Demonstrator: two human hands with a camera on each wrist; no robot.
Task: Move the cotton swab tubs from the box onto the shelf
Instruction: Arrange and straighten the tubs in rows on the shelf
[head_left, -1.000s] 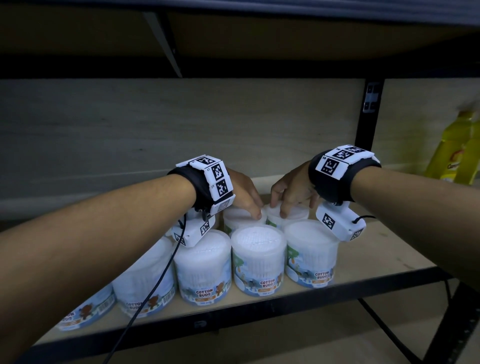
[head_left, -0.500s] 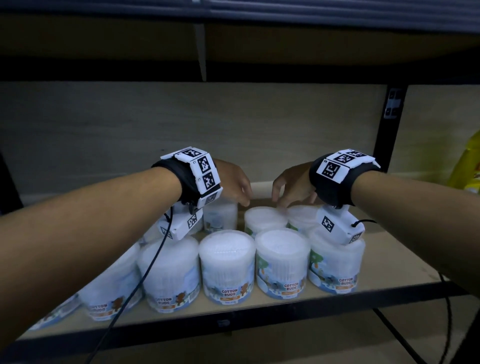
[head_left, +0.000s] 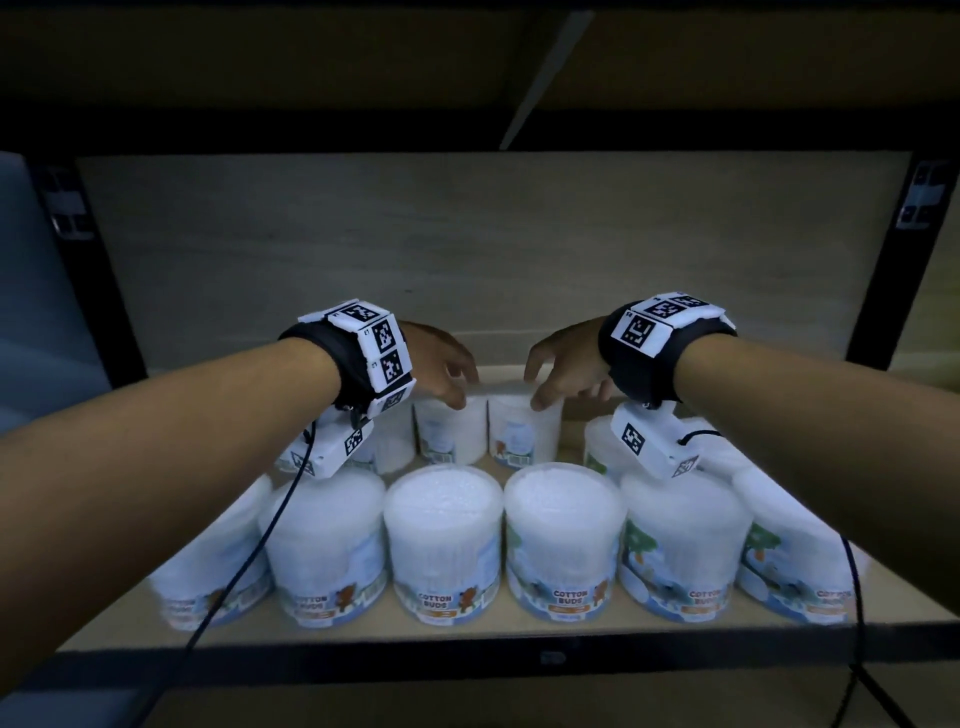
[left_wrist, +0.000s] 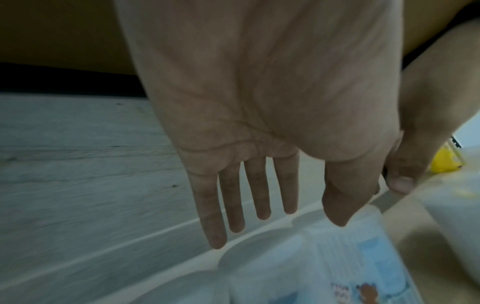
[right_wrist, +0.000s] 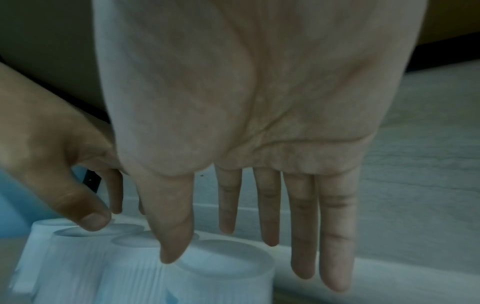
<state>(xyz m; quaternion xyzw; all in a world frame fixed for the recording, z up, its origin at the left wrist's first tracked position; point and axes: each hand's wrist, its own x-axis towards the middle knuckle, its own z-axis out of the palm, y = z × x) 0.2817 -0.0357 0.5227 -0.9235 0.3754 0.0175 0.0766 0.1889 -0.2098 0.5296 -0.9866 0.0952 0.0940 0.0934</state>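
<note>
Several white cotton swab tubs stand on the shelf board (head_left: 519, 631): a front row (head_left: 444, 540) along the edge and more behind. Two back-row tubs (head_left: 449, 436) (head_left: 524, 434) stand side by side in the middle. My left hand (head_left: 449, 384) hovers over the left one and my right hand (head_left: 550, 384) over the right one. Both hold nothing, and their thumb tips are close to the lids. In the left wrist view the left hand's fingers (left_wrist: 233, 205) are straight above a tub (left_wrist: 337, 257). The right wrist view shows straight fingers (right_wrist: 301, 226) over a tub lid (right_wrist: 226, 261). The box is out of view.
Black frame posts (head_left: 98, 312) (head_left: 883, 291) stand at both sides, and an upper shelf closes the space overhead. A wooden back panel (head_left: 493, 249) lies behind the tubs. The left wrist's cable (head_left: 244, 566) hangs over the front row. A yellow bottle (left_wrist: 444, 162) stands off to the right.
Both hands have lifted off the back tubs' lids, where their fingers pressed a second ago, and moved slightly apart. My head has shifted, so more of the front row shows.
</note>
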